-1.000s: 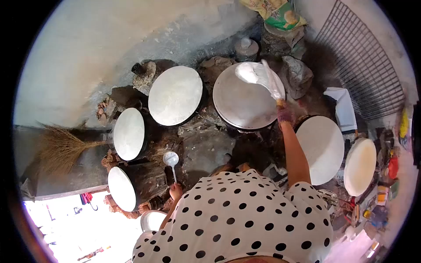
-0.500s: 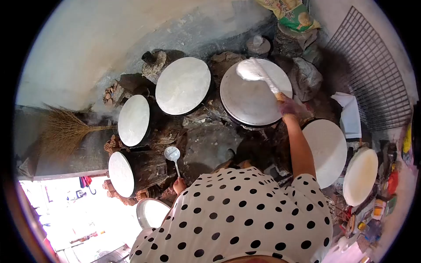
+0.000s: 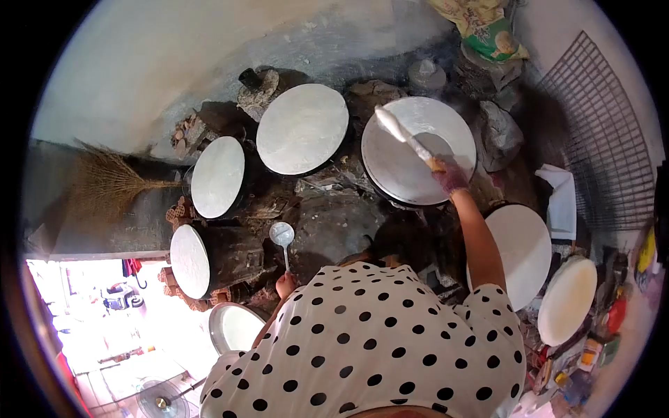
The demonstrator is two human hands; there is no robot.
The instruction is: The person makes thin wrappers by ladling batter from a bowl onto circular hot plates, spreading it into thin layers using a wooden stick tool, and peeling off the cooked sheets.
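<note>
My right hand point(image 3: 451, 177), in a purplish glove, grips the handle of a long spreader point(image 3: 394, 127) coated in white batter. The spreader lies across a large round griddle point(image 3: 398, 180), reaching toward its upper left rim. White batter covers much of the griddle's surface, with a greyer patch around the middle. My left hand point(image 3: 286, 284) is closed round the handle of a ladle point(image 3: 281, 234), whose round bowl points away from me. Just below that hand stands a wide pan point(image 3: 217, 327) of white liquid, partly behind my arm.
More round white-topped griddles point(image 3: 302, 129) form an arc from left to right. A thin white disc point(image 3: 568, 301) stands at the right among bottles and packets. A twig broom point(image 3: 115, 182) lies left; a metal grid point(image 3: 599, 132) leans on the right wall. A fan point(image 3: 162, 401) stands lower left.
My right hand has swept the spreader over the griddle; the batter pooled at its upper left is now spread out round the surface. My left hand still holds the ladle. The view has shifted slightly.
</note>
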